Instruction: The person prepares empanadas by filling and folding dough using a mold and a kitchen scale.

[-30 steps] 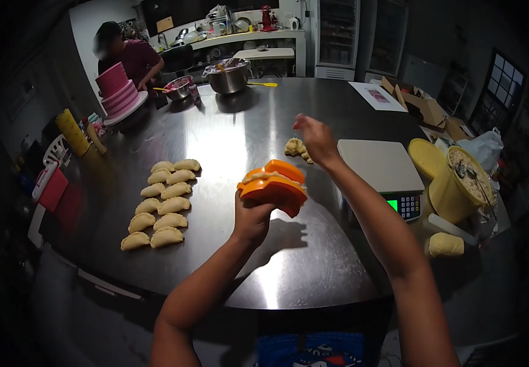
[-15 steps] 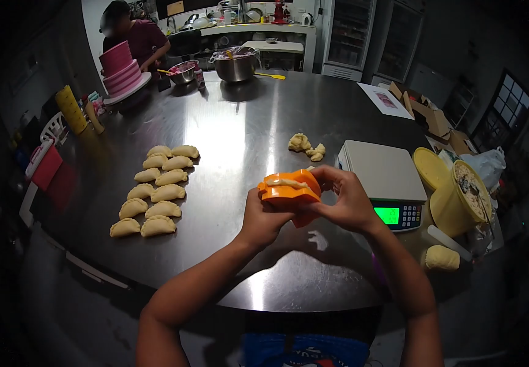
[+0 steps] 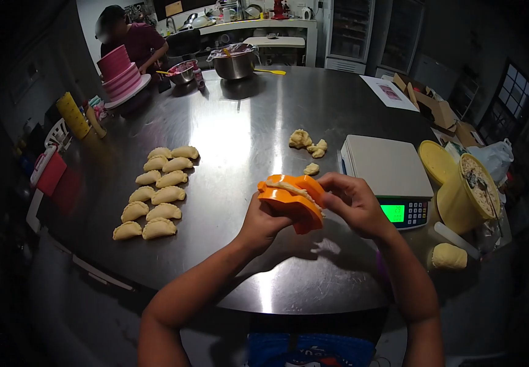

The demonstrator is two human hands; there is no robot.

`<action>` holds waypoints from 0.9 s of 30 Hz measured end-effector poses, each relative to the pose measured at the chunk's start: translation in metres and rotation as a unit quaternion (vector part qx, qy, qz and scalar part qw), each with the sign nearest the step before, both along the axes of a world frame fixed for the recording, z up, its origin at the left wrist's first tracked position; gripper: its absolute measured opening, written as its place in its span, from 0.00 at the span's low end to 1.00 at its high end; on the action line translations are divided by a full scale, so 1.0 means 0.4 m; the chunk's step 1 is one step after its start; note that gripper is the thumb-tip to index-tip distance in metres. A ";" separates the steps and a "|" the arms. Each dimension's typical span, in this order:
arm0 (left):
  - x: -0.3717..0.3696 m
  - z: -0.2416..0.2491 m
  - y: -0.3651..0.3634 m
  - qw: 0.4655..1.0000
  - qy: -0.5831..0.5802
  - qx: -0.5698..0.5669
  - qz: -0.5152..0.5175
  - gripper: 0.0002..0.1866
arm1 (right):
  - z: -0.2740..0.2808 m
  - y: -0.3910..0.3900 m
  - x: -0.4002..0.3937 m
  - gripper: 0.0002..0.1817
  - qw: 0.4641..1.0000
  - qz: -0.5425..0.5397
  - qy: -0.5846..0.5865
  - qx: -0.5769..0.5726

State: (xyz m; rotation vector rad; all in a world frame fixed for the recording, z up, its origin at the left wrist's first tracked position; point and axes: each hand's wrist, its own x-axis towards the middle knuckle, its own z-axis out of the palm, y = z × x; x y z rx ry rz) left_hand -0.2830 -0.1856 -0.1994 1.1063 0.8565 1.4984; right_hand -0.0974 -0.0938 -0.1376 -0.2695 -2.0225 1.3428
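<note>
1. Folded orange press held above the bench, between both hands, long axis running left to right, seam with a strip of dough turned up.
2. Left hand underneath, fingers wrapped and clamped on the press's lower half.
3. Right hand just to the right, fingers curled together at the press's right edge, seemingly pinching excess dough; exact contact hard to make out.
4. Scraps of dough lying beyond, near the scale.
</note>
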 end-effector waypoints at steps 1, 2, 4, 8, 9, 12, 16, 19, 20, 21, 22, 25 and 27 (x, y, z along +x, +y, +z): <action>0.005 -0.002 -0.002 1.000 0.000 -0.001 -0.003 0.28 | -0.006 0.002 0.008 0.12 0.997 -0.004 -0.021 -0.078; 0.009 -0.001 -0.004 0.999 -0.043 -0.006 -0.020 0.29 | -0.007 0.000 0.010 0.12 0.997 -0.007 -0.020 -0.078; 0.018 0.021 -0.006 0.996 -0.082 -0.013 -0.040 0.30 | -0.009 -0.010 0.004 0.08 0.996 -0.059 -0.021 -0.067; 0.049 0.054 -0.022 0.992 -0.127 0.020 -0.003 0.35 | -0.020 -0.033 -0.012 0.08 0.991 -0.136 -0.015 -0.004; 0.048 0.048 -0.019 0.997 -0.074 -0.016 0.029 0.36 | -0.025 -0.041 -0.016 0.08 0.990 -0.134 -0.022 0.031; 0.050 0.042 -0.016 0.996 -0.022 -0.052 0.075 0.35 | -0.026 -0.051 -0.024 0.08 0.986 -0.136 -0.030 0.090; 0.041 0.034 -0.013 0.997 -0.022 -0.033 0.072 0.30 | -0.021 -0.056 -0.021 0.08 0.992 -0.103 -0.061 0.032; 0.039 0.033 -0.013 0.996 -0.026 -0.044 0.071 0.27 | -0.032 -0.052 -0.021 0.09 0.993 -0.090 -0.077 0.015; 0.039 0.033 -0.013 0.996 -0.033 -0.054 0.070 0.26 | -0.035 -0.050 -0.022 0.09 0.994 -0.087 -0.073 0.006; 0.038 0.030 -0.012 0.996 -0.032 -0.055 0.070 0.26 | -0.035 -0.050 -0.021 0.09 0.994 -0.087 -0.072 0.005; 0.036 0.024 -0.011 0.996 -0.024 -0.054 0.073 0.24 | -0.035 -0.049 -0.019 0.08 0.992 -0.085 -0.091 0.004; 0.032 0.026 -0.017 0.997 -0.045 -0.039 0.048 0.22 | -0.065 -0.018 -0.017 0.08 0.993 -0.086 -0.078 -0.010; 0.020 0.017 -0.026 0.996 -0.080 -0.040 0.020 0.22 | -0.055 -0.003 -0.004 0.09 0.991 -0.042 -0.048 -0.119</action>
